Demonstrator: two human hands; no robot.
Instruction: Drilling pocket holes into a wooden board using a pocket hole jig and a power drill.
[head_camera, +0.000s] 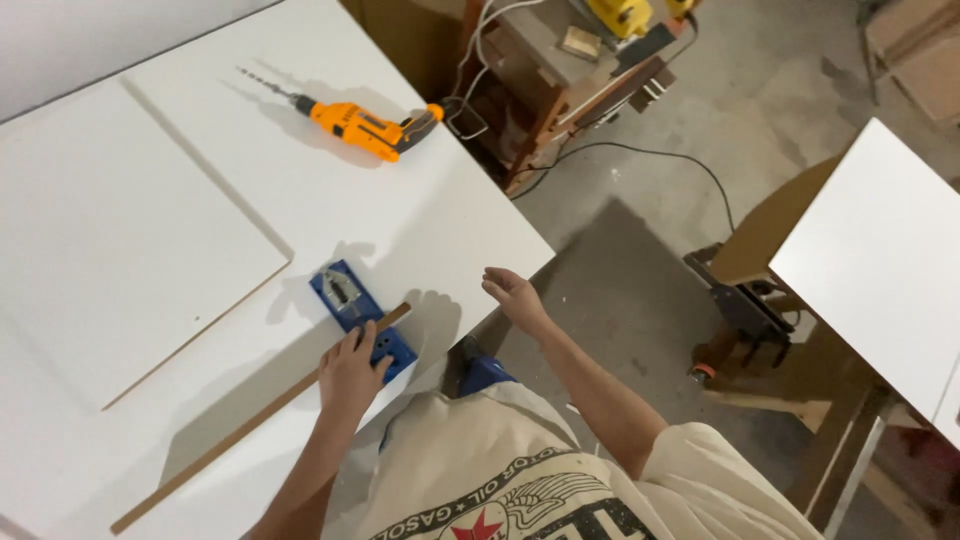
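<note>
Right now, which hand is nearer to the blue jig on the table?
Left. The left hand rests on the blue jig and the wooden strip. The right hand hangs apart, off the table edge.

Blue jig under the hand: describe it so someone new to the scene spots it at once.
Start at the big white table and go to its near edge, by the corner. There the left hand rests on a blue jig, a flat rectangular block lying under the end of a long thin wooden strip. It is the only blue thing on the table; the drill is orange.
</note>
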